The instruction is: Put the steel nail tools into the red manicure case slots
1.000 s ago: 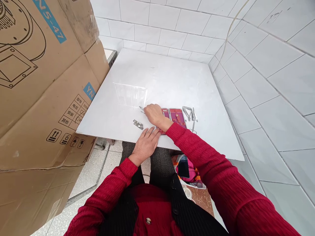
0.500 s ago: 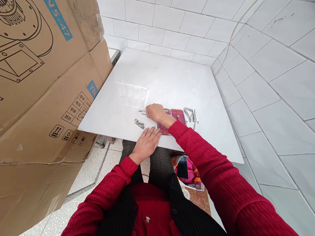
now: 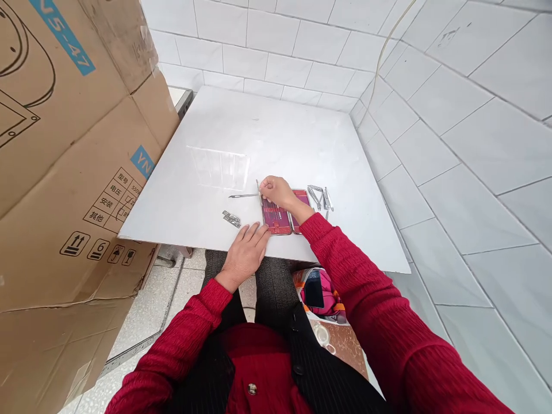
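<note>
A red manicure case [image 3: 282,228] lies unfolded near the front edge of the table, with slim tools in its left half. My right hand [image 3: 277,191] is above the case's far left corner, its fingers pinched on a thin metal manicure tool [image 3: 257,184] that points up and away. My left hand [image 3: 246,253] lies flat with fingers stretched out, the fingertips at the near left corner of the case. Left of the case are another slim metal tool [image 3: 244,196] and some nail clippers [image 3: 232,218].
Right of the case lie metal nippers [image 3: 315,195] and a slim silver clipper [image 3: 326,200]. A big cardboard box [image 3: 103,149] stands along the table's left side. Tiled walls [image 3: 287,69] border the back and right. Below the front edge sits a bag [image 3: 328,296] with a phone on top.
My right hand has lifted from the table, turned and opened up the view of the thin tool in its pinch. More of the case shows. The camera has shifted slightly right.
</note>
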A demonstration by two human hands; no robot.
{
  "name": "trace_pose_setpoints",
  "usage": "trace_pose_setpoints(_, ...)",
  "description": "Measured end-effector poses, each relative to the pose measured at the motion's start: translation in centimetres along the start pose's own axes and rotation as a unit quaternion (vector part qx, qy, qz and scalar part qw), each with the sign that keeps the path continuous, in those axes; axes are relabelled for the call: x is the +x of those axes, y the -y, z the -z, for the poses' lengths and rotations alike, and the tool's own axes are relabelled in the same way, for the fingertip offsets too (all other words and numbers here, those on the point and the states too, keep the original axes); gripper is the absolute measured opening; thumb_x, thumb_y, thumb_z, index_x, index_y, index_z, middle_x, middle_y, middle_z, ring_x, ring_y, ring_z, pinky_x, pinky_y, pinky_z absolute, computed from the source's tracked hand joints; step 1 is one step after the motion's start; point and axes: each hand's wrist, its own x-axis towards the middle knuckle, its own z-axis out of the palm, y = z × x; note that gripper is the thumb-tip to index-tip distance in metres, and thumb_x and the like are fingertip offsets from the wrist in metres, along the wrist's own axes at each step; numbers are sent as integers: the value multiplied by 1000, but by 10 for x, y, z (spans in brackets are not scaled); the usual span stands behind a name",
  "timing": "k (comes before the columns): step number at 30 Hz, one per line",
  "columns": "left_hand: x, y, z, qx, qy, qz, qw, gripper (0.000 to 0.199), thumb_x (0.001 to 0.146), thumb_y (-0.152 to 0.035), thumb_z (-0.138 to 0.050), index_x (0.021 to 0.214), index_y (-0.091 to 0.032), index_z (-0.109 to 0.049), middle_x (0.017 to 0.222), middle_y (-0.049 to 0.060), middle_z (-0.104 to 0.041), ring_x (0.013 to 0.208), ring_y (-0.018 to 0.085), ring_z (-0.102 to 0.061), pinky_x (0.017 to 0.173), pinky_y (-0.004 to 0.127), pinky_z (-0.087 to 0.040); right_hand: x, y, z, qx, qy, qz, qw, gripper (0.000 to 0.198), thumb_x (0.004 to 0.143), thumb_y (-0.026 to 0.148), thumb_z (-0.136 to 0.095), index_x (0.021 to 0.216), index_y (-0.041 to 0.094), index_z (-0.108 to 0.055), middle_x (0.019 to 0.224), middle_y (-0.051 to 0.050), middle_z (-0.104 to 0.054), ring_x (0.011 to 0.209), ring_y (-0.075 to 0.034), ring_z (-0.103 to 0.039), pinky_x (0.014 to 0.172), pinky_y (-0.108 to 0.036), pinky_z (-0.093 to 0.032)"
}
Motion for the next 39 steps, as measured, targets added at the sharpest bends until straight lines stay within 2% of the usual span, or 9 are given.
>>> trace_pose_setpoints(2,1,0,0,0,2,0,1000,41,102,-17,-47,141,-14,-60,149,11,-60,140,28,-54,119,48,-41,-1,-11,4,105,-18,-22,994,10,78,12,-60,86,18,-60,61,6,-59,52,-10,-51,53,-22,-41)
trace_pose_setpoints(4,1,0,1,1,1,1,1000,41,102,-17,-47,141,-14,-60,149,11,-60,140,29,-54,119,48,-41,-3,-20,8,172,-39,-23,984,24,73,11,-64,96,18,-63,60,8,-59,50,-10,-51,51,-21,-40)
trace_pose_setpoints(6,2,1,1,1,1,3,1000,42,102,-16,-47,142,-15,-60,150,11,-60,140,28,-54,119,48,-41,-6,-27,13,202,-51,-13,978,35,70,13,-67,104,17,-65,61,8,-60,51,-9,-51,49,-20,-39)
trace_pose_setpoints(8,2,1,1,-1,0,2,1000,43,101,-16,-47,142,-16,-59,150,11,-59,140,28,-54,120,49,-41,-9,-36,19,212,-60,-6,975,37,69,16,-69,106,16,-68,61,7,-61,52,-9,-51,49,-20,-39)
trace_pose_setpoints(15,4,2,-1,0,-8,-5,1000,42,102,-16,-46,142,-16,-60,150,11,-60,140,29,-54,119,49,-41,-17,-58,34,224,-111,-22,968,37,69,20,-69,106,16,-71,61,5,-63,51,-9,-50,46,-20,-37)
trace_pose_setpoints(22,5,3,-2,-2,-9,-2,1000,47,100,-15,-47,146,-18,-56,150,11,-60,142,28,-53,120,50,-41,-15,-61,31,208,-117,-5,971,39,72,21,-68,110,16,-72,65,5,-65,55,-10,-54,57,-23,-47)
trace_pose_setpoints(29,6,2,0,19,-12,-9,1000,42,102,-14,-45,140,-17,-60,148,9,-61,139,29,-56,118,48,-43,-15,-61,32,202,-128,-2,971,36,73,19,-66,109,17,-72,66,6,-66,55,-11,-55,62,-25,-49)
trace_pose_setpoints(34,7,2,1,18,-11,-9,1000,41,102,-14,-45,141,-17,-60,148,9,-61,140,28,-56,118,48,-42,-13,-60,33,160,-116,-17,980,29,75,16,-65,102,16,-75,65,5,-66,56,-12,-56,61,-25,-47)
trace_pose_setpoints(39,7,2,1,18,-13,-11,1000,41,102,-13,-45,140,-15,-59,148,10,-61,140,29,-55,118,48,-42,-17,-60,30,92,-132,-13,987,27,86,17,-58,105,16,-77,75,1,-71,65,-14,-61,68,-27,-50)
